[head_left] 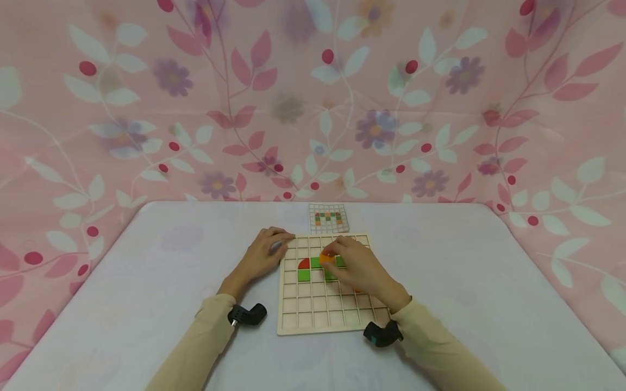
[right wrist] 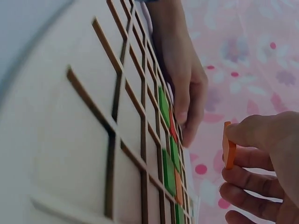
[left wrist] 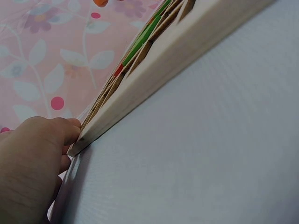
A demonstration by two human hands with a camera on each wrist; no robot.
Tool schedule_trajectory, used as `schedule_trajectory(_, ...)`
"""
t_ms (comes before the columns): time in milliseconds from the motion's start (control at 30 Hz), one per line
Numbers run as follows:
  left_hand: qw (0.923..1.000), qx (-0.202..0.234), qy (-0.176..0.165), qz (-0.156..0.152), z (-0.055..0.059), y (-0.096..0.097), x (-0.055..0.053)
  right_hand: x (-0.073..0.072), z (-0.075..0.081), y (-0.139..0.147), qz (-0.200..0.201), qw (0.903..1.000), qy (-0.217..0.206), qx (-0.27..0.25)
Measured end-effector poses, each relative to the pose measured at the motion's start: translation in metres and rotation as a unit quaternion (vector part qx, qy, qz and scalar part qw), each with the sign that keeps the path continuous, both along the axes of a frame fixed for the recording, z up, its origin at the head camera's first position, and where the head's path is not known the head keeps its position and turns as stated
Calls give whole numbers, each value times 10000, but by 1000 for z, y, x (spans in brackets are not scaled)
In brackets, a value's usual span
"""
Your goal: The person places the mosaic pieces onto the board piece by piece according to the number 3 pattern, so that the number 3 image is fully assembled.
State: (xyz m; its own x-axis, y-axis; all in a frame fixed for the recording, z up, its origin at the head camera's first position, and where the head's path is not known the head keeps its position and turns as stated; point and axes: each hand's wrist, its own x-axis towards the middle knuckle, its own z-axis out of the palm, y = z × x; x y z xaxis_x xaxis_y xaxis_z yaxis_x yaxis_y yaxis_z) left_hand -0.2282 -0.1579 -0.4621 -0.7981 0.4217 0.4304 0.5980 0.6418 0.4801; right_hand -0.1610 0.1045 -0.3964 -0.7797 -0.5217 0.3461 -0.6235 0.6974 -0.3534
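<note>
A pale wooden grid board lies on the table with coloured tiles in its cells. At its far left corner my left hand holds the edge between thumb and fingers. Over the board, my right hand pinches an orange tile between thumb and index finger. Below that hand, another orange tile sits among green ones. A red quarter-round tile and a green square tile are in cells on the left. The right hand hides part of the board and its tiles in the head view.
Just beyond the board lies a small card printed with a grid and a coloured pattern. The table has a white cloth. Behind it hangs a pink floral curtain. A black device sits at each wrist.
</note>
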Motion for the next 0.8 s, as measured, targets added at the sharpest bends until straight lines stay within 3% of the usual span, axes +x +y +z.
schedule_trajectory(267,10000,-16,-83,37,0,-1,-1,14,-6,-21,268,9976,429,465)
schedule_trajectory(600,9999,-5,-163,34,1,0,0,26,-15,-38,262,9964,34,800)
schedule_trajectory(800,9998,-9,-211,54,2,0,-1,30,-16,-41,280,9959,10,857)
